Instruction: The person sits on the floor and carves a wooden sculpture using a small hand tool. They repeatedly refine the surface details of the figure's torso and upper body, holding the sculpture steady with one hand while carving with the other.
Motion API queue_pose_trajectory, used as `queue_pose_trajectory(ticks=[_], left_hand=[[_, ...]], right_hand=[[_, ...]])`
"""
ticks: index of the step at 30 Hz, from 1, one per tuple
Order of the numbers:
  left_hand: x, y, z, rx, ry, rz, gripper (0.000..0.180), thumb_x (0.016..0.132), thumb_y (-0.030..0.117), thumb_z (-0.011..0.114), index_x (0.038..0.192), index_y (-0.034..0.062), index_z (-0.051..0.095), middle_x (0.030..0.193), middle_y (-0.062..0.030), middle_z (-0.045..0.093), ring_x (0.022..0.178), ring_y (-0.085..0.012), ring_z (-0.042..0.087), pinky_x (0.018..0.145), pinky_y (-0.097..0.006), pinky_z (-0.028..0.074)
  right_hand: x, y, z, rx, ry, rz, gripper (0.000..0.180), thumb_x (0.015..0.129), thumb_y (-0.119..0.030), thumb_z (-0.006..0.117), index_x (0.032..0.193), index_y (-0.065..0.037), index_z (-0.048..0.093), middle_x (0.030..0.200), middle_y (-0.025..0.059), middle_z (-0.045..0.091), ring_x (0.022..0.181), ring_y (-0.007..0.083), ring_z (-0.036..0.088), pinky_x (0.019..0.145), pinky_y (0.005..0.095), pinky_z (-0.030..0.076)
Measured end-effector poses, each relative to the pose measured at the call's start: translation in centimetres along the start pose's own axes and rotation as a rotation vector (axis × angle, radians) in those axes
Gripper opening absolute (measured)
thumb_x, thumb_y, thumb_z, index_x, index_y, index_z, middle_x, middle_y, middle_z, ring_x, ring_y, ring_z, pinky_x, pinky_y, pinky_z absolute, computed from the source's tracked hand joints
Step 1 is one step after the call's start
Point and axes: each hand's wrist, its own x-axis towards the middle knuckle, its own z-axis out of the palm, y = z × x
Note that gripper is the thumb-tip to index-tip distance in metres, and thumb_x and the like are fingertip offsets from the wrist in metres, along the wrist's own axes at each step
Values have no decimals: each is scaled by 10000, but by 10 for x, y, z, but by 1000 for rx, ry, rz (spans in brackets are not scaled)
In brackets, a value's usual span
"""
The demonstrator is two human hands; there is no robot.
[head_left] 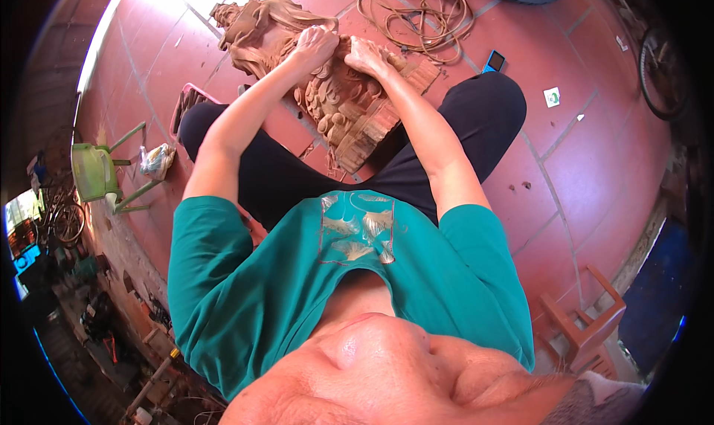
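A reddish-brown wood carving (327, 105) with dense relief lies on the floor between my spread knees, slanting from the upper left toward my lap. My left hand (315, 46) is closed, its fingers curled down against the upper middle of the carving. Just to the right, my right hand (365, 55) is closed too, knuckles up, pressed to the carving's right edge. The hands are a small gap apart. Both sets of fingertips are hidden, so anything small inside them cannot be made out.
A coiled orange-brown cable (428, 23) lies beyond my right hand. Past my right knee are a blue handheld device (494, 61) and a small white-green card (551, 97). On the left stand a pink-rimmed container (178, 113), plastic bag (156, 159) and green chair (93, 172); a reddish stool (587, 328) stands lower right.
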Motion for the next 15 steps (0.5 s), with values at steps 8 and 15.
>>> queue_pose_trajectory(ticks=[8,15], left_hand=[[1,21,-33,-171,-163,-92,139,756,93,572,741,3,676,722,-214,643,715,-354,663,600,-447,519],[5,24,-12,-83,-10,-74,122,753,96,575,692,39,663,704,-180,643,691,-334,662,600,-429,520]], right_hand=[[-1,1,2,8,175,-1,450,774,-330,583,1088,-11,638,1098,228,650,1061,348,621,911,456,486],[-3,0,3,-37,134,-16,434,794,-325,562,1091,-17,632,1079,213,662,1029,352,633,887,456,494]])
